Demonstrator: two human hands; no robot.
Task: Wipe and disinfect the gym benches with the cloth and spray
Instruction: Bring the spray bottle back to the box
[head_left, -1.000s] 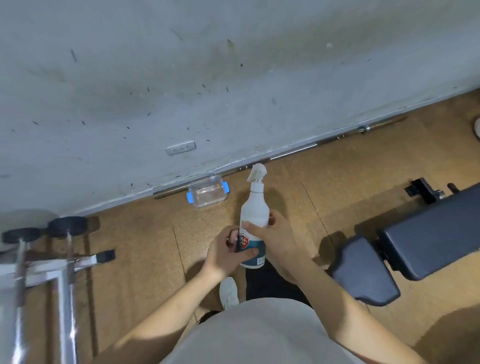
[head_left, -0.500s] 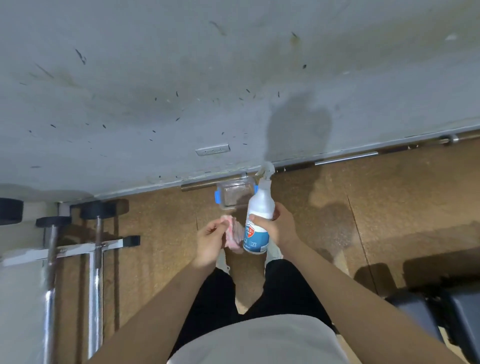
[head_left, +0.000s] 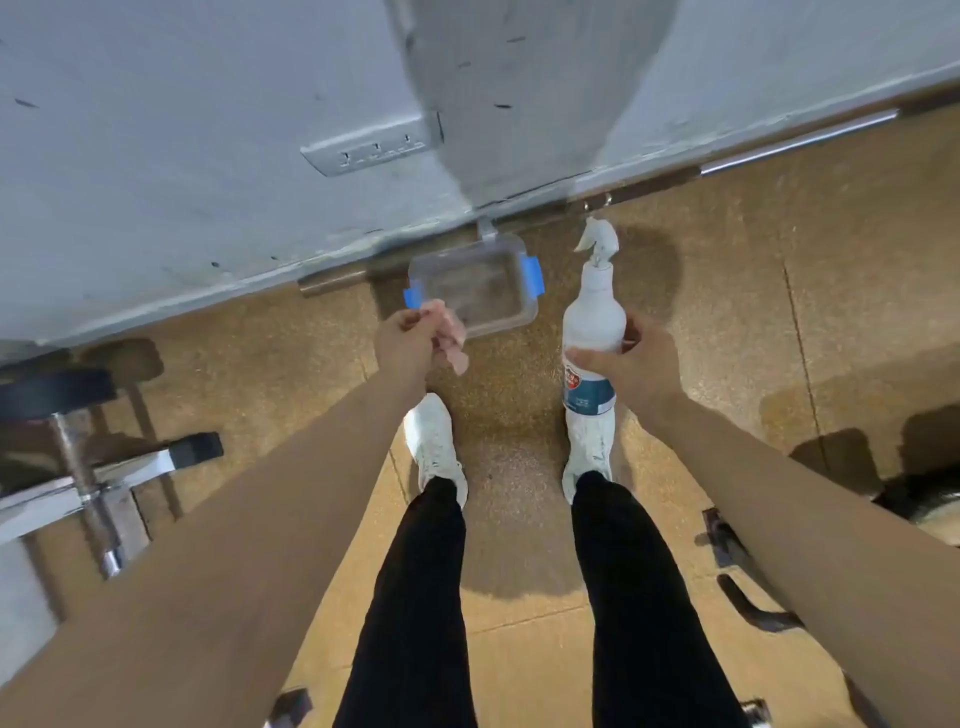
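My right hand (head_left: 636, 364) grips a white spray bottle (head_left: 592, 332) with a blue label, upright, nozzle pointing toward the wall. My left hand (head_left: 405, 340) pinches a small pink cloth (head_left: 449, 343) that hangs down beside it. Both are held out in front of me above the floor, about a bottle's length apart. A clear plastic container (head_left: 478, 291) with blue clips lies on the floor by the wall, just beyond the cloth. The gym bench is mostly out of view; only a dark edge (head_left: 930, 499) shows at the right.
A grey wall (head_left: 208, 156) with a socket (head_left: 371, 148) runs across the top. A steel barbell (head_left: 795, 140) lies along its base. A metal rack with a black foot (head_left: 156, 462) stands at the left. My white shoes (head_left: 434, 447) stand on the cork-coloured floor.
The view has tilted down and closer to the wall. My hands have moved apart: the cloth went left, the bottle right. The bench has left the frame.
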